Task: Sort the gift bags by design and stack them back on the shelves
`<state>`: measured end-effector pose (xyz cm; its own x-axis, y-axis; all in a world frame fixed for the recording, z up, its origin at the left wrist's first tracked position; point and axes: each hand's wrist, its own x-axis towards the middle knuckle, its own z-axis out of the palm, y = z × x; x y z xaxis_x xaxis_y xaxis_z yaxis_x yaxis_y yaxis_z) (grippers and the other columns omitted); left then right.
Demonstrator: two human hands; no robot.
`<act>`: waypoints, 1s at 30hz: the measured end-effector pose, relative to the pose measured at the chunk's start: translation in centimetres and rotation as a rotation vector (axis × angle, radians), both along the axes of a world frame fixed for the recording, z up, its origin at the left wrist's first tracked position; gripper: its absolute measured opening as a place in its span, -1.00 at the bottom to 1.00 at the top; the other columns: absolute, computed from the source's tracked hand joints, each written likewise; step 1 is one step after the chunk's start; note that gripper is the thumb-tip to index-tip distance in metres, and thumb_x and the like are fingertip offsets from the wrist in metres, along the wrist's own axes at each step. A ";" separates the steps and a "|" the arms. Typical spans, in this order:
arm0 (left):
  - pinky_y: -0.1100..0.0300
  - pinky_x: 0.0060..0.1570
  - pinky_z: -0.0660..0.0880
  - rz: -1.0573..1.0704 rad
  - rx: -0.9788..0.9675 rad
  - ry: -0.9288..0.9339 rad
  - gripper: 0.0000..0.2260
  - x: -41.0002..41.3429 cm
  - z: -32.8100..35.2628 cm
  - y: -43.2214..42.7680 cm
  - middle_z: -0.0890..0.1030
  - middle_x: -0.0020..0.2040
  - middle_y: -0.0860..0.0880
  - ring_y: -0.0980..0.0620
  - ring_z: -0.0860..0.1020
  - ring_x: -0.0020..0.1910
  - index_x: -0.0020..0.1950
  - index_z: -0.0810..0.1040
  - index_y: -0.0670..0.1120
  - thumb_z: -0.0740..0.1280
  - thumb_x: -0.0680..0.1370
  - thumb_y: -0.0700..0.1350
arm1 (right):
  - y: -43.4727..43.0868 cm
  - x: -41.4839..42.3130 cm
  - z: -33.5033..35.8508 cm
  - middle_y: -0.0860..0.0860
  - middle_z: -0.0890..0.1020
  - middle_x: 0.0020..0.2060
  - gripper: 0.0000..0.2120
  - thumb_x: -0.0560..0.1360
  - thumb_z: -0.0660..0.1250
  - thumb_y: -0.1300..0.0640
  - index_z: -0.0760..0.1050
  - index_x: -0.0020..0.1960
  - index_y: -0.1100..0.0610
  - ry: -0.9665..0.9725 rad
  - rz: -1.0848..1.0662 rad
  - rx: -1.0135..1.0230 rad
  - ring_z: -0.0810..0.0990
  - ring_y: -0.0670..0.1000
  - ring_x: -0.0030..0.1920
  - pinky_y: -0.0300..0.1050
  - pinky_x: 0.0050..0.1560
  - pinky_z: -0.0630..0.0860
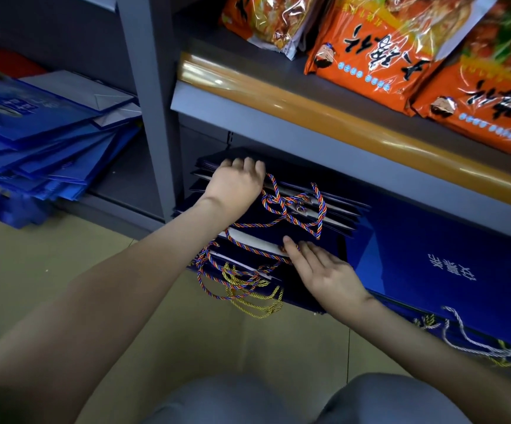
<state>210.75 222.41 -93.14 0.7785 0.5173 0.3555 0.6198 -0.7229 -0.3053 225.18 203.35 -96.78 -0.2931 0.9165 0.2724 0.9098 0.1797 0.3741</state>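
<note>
A stack of flat dark navy gift bags [333, 217] with multicoloured and yellow rope handles [294, 209] lies on the low shelf. My left hand [234, 183] rests on top of the stack's far left part, fingers curled over the back edge of the upper bags. My right hand [324, 270] lies flat with straight fingers on the front edge of the stack, fingertips touching a bag's white inner rim. To the right lies a pile of brighter blue gift bags [450, 264] with white printed characters and grey rope handles [468, 338].
Another heap of blue gift bags [43, 142] sits on the low shelf at left, past a grey upright post [150, 102]. The shelf above [278, 117] holds orange snack packets [385, 50]. My knees [278, 402] are at the bottom, over a tiled floor.
</note>
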 end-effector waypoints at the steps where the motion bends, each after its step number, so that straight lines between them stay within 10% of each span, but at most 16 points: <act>1: 0.27 -0.46 0.38 -0.010 0.011 0.000 -0.65 0.0 0.0 -0.4 0.49 -0.43 -0.02 0.01 0.48 -0.50 -0.32 0.49 -0.08 0.58 0.04 -0.10 | -0.5 -0.1 0.8 0.19 0.64 0.04 -0.56 0.61 -0.19 0.36 0.28 0.39 0.29 -0.009 0.009 0.039 0.63 0.15 -0.01 -0.04 0.03 0.56; 10: 0.18 -0.39 0.45 -0.135 0.041 -0.048 -0.57 -2.1 0.0 -4.8 0.51 -0.35 -0.08 -0.06 0.52 -0.40 -0.22 0.49 -0.13 0.60 0.11 0.02 | 0.8 -0.2 2.4 0.26 0.29 0.40 -0.31 0.48 0.11 0.33 -0.02 0.56 0.15 -0.150 -0.260 0.217 0.23 0.24 0.43 0.20 0.37 0.17; 18: -0.11 0.41 0.16 -0.308 -0.139 -0.176 -0.19 -4.8 -2.3 -6.8 0.40 0.39 -0.23 -0.19 0.36 0.38 0.45 0.27 -0.20 0.24 0.41 0.35 | 2.7 0.9 1.9 0.11 0.52 -0.16 -0.37 0.22 0.49 0.22 0.39 0.26 0.26 -0.085 -0.260 0.106 0.46 0.16 -0.13 0.03 -0.17 0.43; 22: -0.06 0.30 0.29 -0.168 0.029 -0.033 -0.23 -4.3 -2.8 -5.2 0.38 0.37 -0.29 -0.24 0.44 0.26 0.43 0.18 -0.19 0.43 0.34 0.05 | 3.2 1.2 1.7 0.12 0.55 -0.11 -0.42 0.26 0.44 0.27 0.37 0.25 0.25 -0.040 -0.241 0.169 0.46 0.16 -0.12 0.04 -0.14 0.39; 30: 0.06 -0.16 0.39 -0.063 0.115 -0.115 -0.61 -1.3 -3.1 -0.5 0.56 -0.13 -0.11 -0.10 0.48 -0.22 0.15 0.32 -0.20 0.14 0.33 -0.19 | 6.1 1.7 0.7 0.14 0.48 0.27 -0.24 0.30 0.43 0.13 0.24 0.45 0.19 -0.109 -0.369 0.127 0.38 0.14 0.25 0.17 0.25 0.22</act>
